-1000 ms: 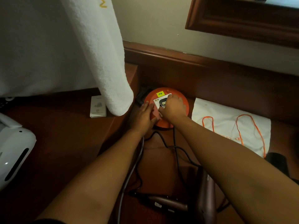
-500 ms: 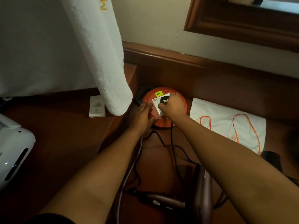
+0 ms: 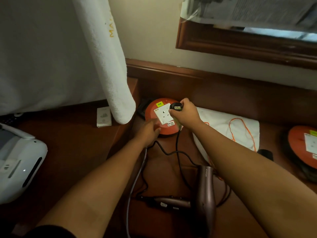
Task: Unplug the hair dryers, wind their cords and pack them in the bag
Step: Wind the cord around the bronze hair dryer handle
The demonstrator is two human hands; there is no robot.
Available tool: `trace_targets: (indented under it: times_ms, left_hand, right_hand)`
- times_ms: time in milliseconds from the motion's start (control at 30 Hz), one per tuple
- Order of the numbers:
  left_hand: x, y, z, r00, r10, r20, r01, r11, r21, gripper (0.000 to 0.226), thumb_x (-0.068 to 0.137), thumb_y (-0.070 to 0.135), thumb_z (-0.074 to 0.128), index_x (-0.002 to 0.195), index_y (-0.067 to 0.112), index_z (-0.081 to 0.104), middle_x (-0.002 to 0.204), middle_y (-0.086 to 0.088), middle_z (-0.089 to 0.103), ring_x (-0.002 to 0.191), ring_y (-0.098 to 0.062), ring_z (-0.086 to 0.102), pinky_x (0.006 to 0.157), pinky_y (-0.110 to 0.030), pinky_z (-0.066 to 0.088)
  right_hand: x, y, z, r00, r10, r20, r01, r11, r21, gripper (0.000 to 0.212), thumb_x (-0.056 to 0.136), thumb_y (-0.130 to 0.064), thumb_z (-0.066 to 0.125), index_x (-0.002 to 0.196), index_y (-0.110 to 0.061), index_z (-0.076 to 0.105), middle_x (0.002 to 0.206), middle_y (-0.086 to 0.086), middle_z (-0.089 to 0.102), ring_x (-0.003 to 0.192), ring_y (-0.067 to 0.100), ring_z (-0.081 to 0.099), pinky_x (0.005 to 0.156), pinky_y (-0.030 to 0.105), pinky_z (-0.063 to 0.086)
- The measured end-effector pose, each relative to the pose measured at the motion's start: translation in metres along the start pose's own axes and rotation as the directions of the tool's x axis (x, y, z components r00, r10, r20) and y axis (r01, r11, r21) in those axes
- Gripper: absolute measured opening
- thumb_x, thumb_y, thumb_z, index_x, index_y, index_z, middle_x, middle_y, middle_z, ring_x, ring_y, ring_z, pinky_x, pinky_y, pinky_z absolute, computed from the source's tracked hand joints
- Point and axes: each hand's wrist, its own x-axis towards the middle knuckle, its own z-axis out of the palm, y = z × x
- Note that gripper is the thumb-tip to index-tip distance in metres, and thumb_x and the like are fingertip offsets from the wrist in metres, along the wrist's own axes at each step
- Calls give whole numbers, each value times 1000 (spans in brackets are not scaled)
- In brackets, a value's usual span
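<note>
Nearest the camera lies the hair dryer (image 3: 205, 194), a smooth mauve-metallic thing with a tubular barrel and a slim handle jutting left, flat on the polished dark wood surface (image 3: 77, 152). Its thin black cord (image 3: 177, 152) snakes in loose curves up toward the reel. A thicker, rubbery grey cable (image 3: 135, 182) runs beside the left forearm.

At the left edge sits a glossy white plastic appliance (image 3: 18, 162), rounded at the corners.

Further on, the left hand (image 3: 149, 129) presses flat-fingered on the near rim of the round orange extension reel (image 3: 163, 117), steadying it. The right hand (image 3: 184, 112) is curled tight round the black plug (image 3: 175, 107), held clear above the square white socket plate (image 3: 163, 114), whose pin holes are bare.

Just right of the reel, the white fabric bag (image 3: 228, 129) lies flat and slightly crumpled, thin orange drawstrings looped across it. A second orange reel (image 3: 301, 143) sits at the far right edge.

Left of the reel, a small white box (image 3: 103, 116) stands by a thick, nubbly white towel (image 3: 109, 66) hanging down in a rolled column. Beyond, a dark wood frame (image 3: 240, 43) on the pale wall.
</note>
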Motion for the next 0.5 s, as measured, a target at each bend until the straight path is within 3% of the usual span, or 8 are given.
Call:
trace_targets:
  times_ms: [167,300,400,500]
  left_hand:
    - [-30,14,4,994,29,103,-30,1000,6,42,97,36,51,134,17,52,136,-11,55,122,-30,52,98,-39,45]
    - [-63,24,18,992,115,49,-119,988,95,42,96,37,51,131,15,55,132,-8,59,119,-25,54,101,-40,43]
    - [-91,26,36,969,237,-73,-193,906,376,56,95,44,48,145,20,38,152,-7,36,141,-26,29,115,-42,20]
    - [-127,23,59,938,333,-94,-243,828,506,65,94,48,44,150,22,25,159,-9,17,148,-27,6,118,-45,6]
  right_hand:
    - [-23,2,-26,999,24,-25,-23,998,50,60,79,-40,75,123,-13,45,123,11,53,106,24,57,72,25,45]
    - [-46,18,-45,993,87,-84,-76,989,128,67,81,-39,73,133,-14,39,131,14,43,115,28,50,90,31,43]
    - [-57,49,-48,983,150,-109,-121,966,230,57,82,-43,69,125,-14,46,124,16,52,106,30,55,85,33,44]
    - [-70,85,-46,942,321,-100,-247,862,442,44,86,-40,65,117,-13,49,121,18,55,102,32,58,80,34,48]
